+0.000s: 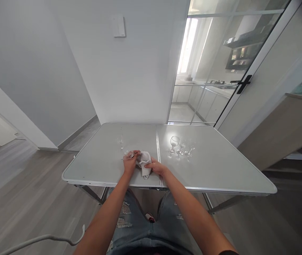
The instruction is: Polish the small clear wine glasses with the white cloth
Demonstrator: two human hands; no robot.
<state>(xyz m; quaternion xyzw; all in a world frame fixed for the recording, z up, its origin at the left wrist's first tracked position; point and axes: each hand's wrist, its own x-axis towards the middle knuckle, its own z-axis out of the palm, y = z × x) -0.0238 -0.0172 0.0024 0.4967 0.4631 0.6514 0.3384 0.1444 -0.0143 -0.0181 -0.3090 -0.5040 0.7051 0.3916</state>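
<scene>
Near the front of the table, my left hand (129, 164) is closed around a clear wine glass (127, 155), which is tipped on its side. Part of the glass is hidden by the fingers and is hard to see against the grey top. A white cloth (145, 163) hangs between my hands, touching the glass. My right hand (156, 166) grips the cloth from the right side, thumb on top.
Several stemmed glasses, one a large wine glass (174, 141), stand right of the seam on the folding table (206, 166). Another faint glass (121, 142) stands beyond my left hand. A wall and a glass door (206, 67) rise behind the table.
</scene>
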